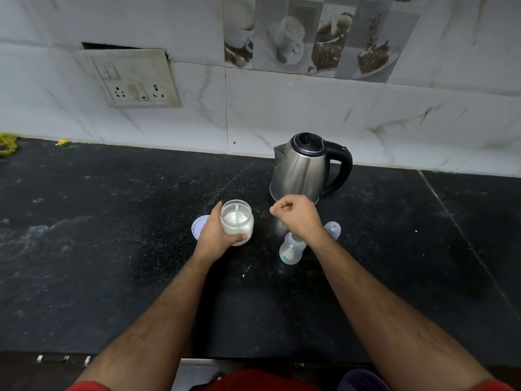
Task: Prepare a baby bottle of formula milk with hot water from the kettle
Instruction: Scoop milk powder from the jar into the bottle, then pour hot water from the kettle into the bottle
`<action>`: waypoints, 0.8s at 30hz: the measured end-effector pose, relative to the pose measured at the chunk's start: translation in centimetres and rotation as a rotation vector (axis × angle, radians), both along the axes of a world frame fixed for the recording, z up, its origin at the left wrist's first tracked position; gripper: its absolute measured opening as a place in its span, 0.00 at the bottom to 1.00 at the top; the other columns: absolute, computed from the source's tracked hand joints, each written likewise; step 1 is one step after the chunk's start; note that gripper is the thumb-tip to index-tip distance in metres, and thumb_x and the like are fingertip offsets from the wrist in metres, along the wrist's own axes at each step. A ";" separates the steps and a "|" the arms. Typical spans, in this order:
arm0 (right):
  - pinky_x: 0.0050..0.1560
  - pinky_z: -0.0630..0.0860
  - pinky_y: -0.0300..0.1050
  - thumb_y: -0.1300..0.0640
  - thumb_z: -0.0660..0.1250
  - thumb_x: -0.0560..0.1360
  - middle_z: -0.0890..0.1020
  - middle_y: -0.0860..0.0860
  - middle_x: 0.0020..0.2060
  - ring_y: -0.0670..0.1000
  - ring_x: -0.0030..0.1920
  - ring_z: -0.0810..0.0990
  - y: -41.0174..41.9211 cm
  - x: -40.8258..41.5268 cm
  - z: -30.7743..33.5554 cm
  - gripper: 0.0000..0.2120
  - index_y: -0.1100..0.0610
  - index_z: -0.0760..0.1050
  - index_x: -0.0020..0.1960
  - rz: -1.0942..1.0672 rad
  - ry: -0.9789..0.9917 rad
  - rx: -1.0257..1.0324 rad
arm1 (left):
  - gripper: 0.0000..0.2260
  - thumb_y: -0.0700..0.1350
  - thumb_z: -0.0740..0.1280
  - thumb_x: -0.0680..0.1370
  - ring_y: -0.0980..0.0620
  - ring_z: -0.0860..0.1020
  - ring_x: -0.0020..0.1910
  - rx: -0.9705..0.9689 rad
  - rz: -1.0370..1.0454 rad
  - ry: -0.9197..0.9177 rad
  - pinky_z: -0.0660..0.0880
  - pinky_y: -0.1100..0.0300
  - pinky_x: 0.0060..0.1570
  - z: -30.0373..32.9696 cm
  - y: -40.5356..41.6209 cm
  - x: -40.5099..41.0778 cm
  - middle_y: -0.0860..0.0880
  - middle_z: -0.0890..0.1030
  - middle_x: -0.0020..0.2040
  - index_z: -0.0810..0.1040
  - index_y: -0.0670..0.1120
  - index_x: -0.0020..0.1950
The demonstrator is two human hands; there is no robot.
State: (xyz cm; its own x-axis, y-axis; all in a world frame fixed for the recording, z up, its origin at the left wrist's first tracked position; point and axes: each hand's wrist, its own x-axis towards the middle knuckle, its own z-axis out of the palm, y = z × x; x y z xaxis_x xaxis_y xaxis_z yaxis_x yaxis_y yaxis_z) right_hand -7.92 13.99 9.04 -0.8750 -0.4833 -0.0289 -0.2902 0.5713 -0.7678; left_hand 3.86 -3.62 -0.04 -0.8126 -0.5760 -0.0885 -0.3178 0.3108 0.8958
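Bottom of frame: two bare forearms reach up from the lower edge over the dark counter (pixel 112 249). Left hand (pixel 215 235), centre of frame, is wrapped around an open glass jar (pixel 237 222) of white formula powder; a pale blue scoop handle (pixel 238 213) stands in the powder. Jar lid (pixel 197 225) lies flat just left of the hand. Right hand (pixel 296 215), right of centre, is curled into a loose fist, apparently empty; cannot tell if anything small is pinched. Below it stands the clear baby bottle (pixel 291 249), open-topped; its teat cap (pixel 333 228) sits just right. Kettle (pixel 306 167), upper right of centre, lid down, near the wall.

Judged step: powder dosing. Next move calls for taking the scoop handle, lifting a measure, carrying it across to the narrow bottle mouth without spilling.
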 end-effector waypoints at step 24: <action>0.52 0.81 0.52 0.63 0.65 0.77 0.84 0.52 0.45 0.50 0.42 0.81 10.1 -1.3 -5.1 0.09 0.56 0.82 0.53 -0.136 -0.128 -0.005 | 0.43 0.56 0.80 0.64 0.60 0.73 0.64 -0.027 -0.145 0.051 0.72 0.64 0.62 -2.5 12.5 -1.5 0.57 0.73 0.68 0.66 0.49 0.75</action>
State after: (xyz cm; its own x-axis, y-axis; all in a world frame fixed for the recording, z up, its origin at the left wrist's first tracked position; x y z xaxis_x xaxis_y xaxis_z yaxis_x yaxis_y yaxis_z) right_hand -9.20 24.11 3.97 -0.9217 -0.3608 -0.1422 -0.1098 0.5946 -0.7965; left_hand 2.35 8.92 -2.58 -0.8905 -0.4539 -0.0308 -0.2218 0.3742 0.9004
